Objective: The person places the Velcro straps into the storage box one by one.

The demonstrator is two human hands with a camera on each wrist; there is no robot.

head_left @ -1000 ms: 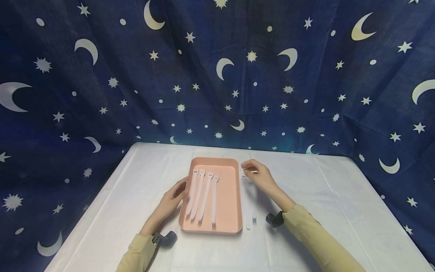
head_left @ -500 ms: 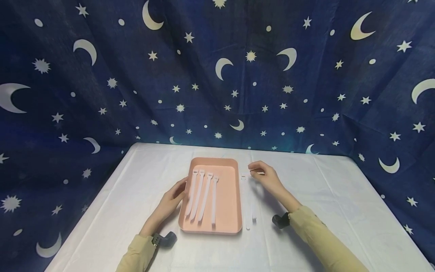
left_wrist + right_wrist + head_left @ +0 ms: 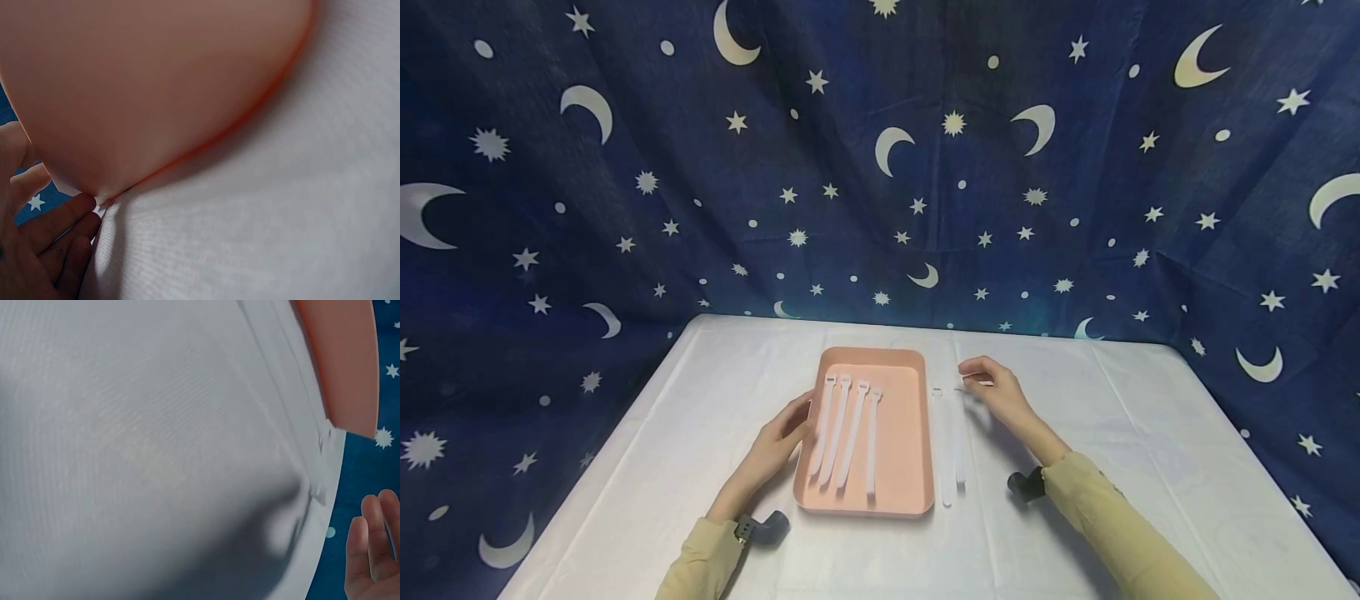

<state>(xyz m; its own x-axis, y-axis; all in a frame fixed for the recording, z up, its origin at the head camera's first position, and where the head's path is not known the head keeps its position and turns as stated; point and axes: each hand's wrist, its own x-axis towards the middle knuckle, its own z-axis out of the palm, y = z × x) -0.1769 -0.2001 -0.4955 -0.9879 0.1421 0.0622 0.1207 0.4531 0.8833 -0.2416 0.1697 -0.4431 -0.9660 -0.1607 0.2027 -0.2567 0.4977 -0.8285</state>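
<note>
In the head view, a pink tray (image 3: 904,467) stands at the middle of the table, with several white straps like cable ties (image 3: 852,435) laid lengthwise in its left half. My left hand (image 3: 781,433) touches the tray's left side with fingertips and thumb. Two more white straps lie on the cloth along the tray's right side, a nearer strap (image 3: 943,450) and an outer strap (image 3: 959,450). My right hand (image 3: 1000,396) hovers by the outer strap's slotted head, fingers loosely bent. The right wrist view shows its fingers (image 3: 357,544) raised, with nothing visible held.
A white cloth (image 3: 1120,500) covers the table. Dark blue fabric (image 3: 880,208) with moons and stars hangs behind and at both sides. A dark wrist camera (image 3: 771,527) sits under the left wrist, another wrist camera (image 3: 1026,485) under the right.
My right hand has moved rightward, from the nearer strap's head to the outer strap's head, uncovering the nearer strap. The left hand and tray stay in place.
</note>
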